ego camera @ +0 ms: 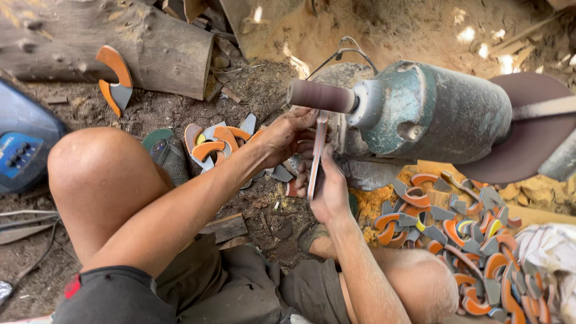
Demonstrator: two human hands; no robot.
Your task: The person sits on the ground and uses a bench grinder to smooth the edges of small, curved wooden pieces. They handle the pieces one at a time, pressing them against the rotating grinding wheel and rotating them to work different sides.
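At the far left a blue box (24,147) with buttons sits on the dirt floor (252,90), and behind it lies a log (102,45) with one orange-and-grey curved piece (115,81) leaning against it. The person's bare left knee (99,174) rises in front, and just past it a small heap of orange and grey pieces (216,144) lies on the ground. Next come the hands, close together under the sanding drum. The left hand (287,137) is clamped on the upper part of a thin flat blank (316,157), thumb and fingers pinching it from the left. The right hand (329,191) is closed on the lower part of the same blank from the right. The blank stands nearly upright, edge toward the camera, its top end touching the underside of the brown drum (321,96). The drum sticks out leftward from a green motor (435,111), which rests on the ground with sawdust (372,201) just below it. A broad dark brown disc (528,129) sits at the motor's right end. Lower right, a large pile of orange and grey pieces (474,240) spreads beside the right knee (420,282), with pale cloth (549,249) at the edge.
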